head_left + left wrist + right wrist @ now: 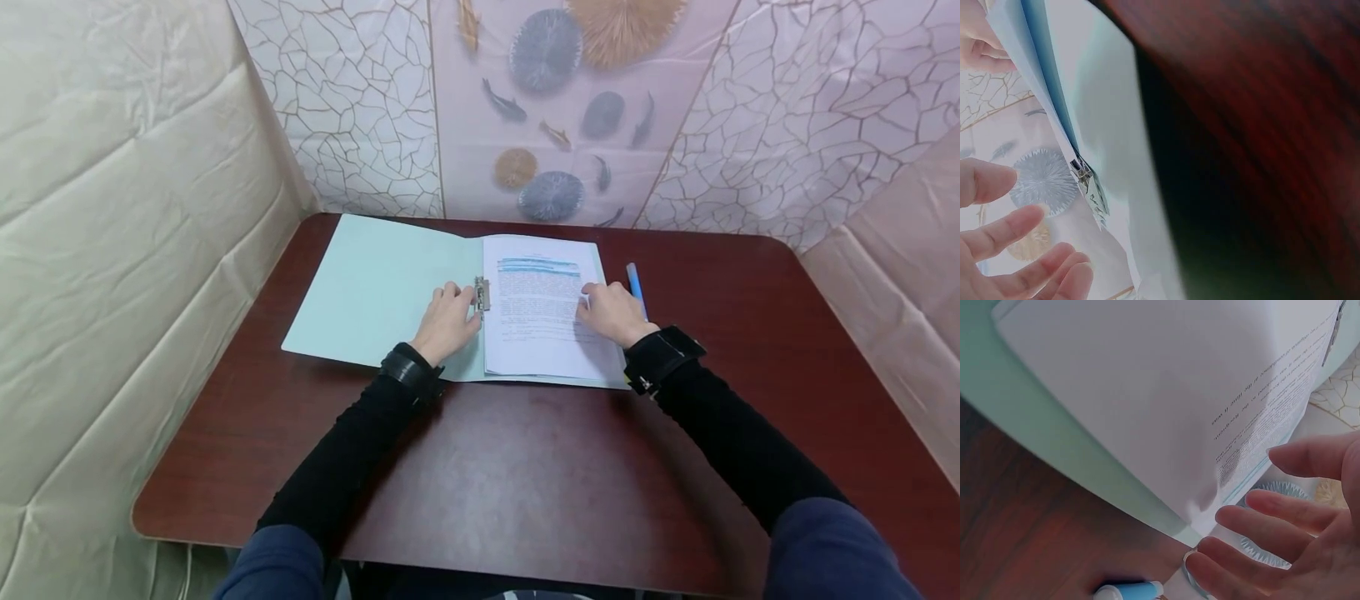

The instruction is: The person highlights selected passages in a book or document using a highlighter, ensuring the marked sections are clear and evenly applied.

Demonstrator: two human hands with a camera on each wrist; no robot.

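A pale green clip folder (375, 283) lies spread on the table. Printed sheets (532, 354) rest on its right side, with blue highlighted lines near the top. At the fold, beside the sheets' left edge, is a metal clip (482, 294). My left hand (447, 325) is just left of this clip, fingers relaxed and apart, holding nothing. My right hand (617, 315) is over the right edge of the sheets. In the right wrist view its fingers are loosely extended with nothing between them; whether they touch the paper I cannot tell.
A blue marker (636, 287) lies right of the folder, beside my right hand. The dark red-brown table (517, 483) has rounded corners. Patterned cloth (367, 108) hangs behind it, and pale fabric (127, 250) hangs along the left side.
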